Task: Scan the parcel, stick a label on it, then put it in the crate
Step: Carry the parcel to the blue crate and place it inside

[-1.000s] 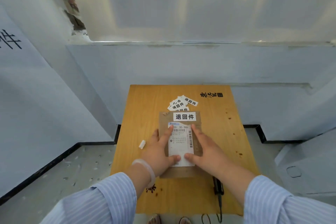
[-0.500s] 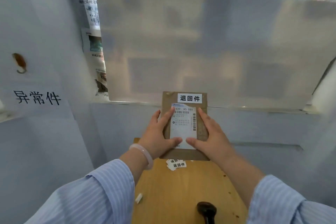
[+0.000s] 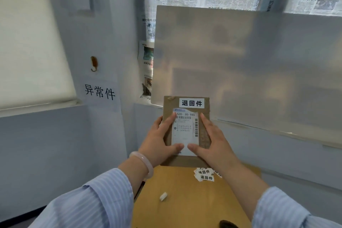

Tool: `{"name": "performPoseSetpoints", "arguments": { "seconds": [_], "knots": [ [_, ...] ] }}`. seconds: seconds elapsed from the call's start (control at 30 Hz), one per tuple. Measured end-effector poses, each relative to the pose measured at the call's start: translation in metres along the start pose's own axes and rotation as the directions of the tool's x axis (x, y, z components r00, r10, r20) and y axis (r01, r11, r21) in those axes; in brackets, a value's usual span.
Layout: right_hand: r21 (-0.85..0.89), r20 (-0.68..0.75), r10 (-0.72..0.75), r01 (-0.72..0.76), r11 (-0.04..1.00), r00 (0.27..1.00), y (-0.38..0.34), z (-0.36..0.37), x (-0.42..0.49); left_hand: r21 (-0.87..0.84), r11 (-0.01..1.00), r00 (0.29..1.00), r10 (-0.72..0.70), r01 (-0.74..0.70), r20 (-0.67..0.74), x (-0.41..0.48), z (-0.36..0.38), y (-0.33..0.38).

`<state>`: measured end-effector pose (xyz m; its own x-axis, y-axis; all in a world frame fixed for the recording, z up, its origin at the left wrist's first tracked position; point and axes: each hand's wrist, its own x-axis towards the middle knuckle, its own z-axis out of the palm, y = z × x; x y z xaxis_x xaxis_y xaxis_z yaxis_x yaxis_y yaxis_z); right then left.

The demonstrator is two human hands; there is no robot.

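The parcel is a flat brown cardboard envelope held upright in the air above the far end of the wooden table. A white shipping slip with barcodes covers its middle, and a white label with black characters is stuck near its top edge. My left hand grips its left side, thumb across the lower front. My right hand grips its right side the same way. No crate is in view.
A small pile of spare white labels lies on the table under the parcel, with a scrap of white backing paper nearer me. The dark scanner shows at the bottom edge. A wall sign hangs at left; a frosted panel stands behind.
Both hands have lifted the parcel off the table and brought it up in front of the wall. The view has tilted up and swung left.
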<state>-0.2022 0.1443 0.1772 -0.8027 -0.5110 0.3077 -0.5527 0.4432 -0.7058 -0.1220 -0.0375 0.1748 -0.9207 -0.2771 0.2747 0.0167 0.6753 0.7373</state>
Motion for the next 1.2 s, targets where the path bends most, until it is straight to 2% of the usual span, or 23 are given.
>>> {"name": "performPoseSetpoints", "arguments": {
  "seconds": [0.13,0.27,0.47,0.6,0.73,0.97,1.2],
  "knots": [
    [0.031,0.100,-0.051,0.048,0.998,0.994,-0.033,0.041,-0.001,0.052,0.994,0.993,-0.090,0.094,-0.081,-0.035,-0.040,-0.026],
    [0.072,0.163,-0.127,0.116,0.991,0.978,-0.076,0.080,-0.010,0.029,0.990,0.977,-0.129,0.136,-0.171,-0.079,-0.084,-0.048],
    [0.153,0.291,-0.236,0.198,0.968,0.927,-0.160,0.166,-0.042,0.048,0.964,0.927,-0.239,0.263,-0.289,-0.173,-0.166,-0.091],
    [0.261,0.379,-0.315,0.226,0.939,0.870,-0.235,0.247,-0.084,0.054,0.916,0.858,-0.351,0.398,-0.376,-0.264,-0.244,-0.128],
    [0.350,0.468,-0.407,0.259,0.900,0.784,-0.315,0.333,-0.140,0.050,0.853,0.777,-0.446,0.519,-0.445,-0.366,-0.318,-0.163],
    [0.432,0.560,-0.510,0.295,0.852,0.653,-0.428,0.450,-0.208,-0.017,0.785,0.637,-0.515,0.620,-0.574,-0.498,-0.409,-0.212],
    [0.469,0.622,-0.554,0.304,0.829,0.553,-0.499,0.542,-0.234,-0.109,0.725,0.523,-0.583,0.680,-0.622,-0.564,-0.472,-0.272]
  ]
}}
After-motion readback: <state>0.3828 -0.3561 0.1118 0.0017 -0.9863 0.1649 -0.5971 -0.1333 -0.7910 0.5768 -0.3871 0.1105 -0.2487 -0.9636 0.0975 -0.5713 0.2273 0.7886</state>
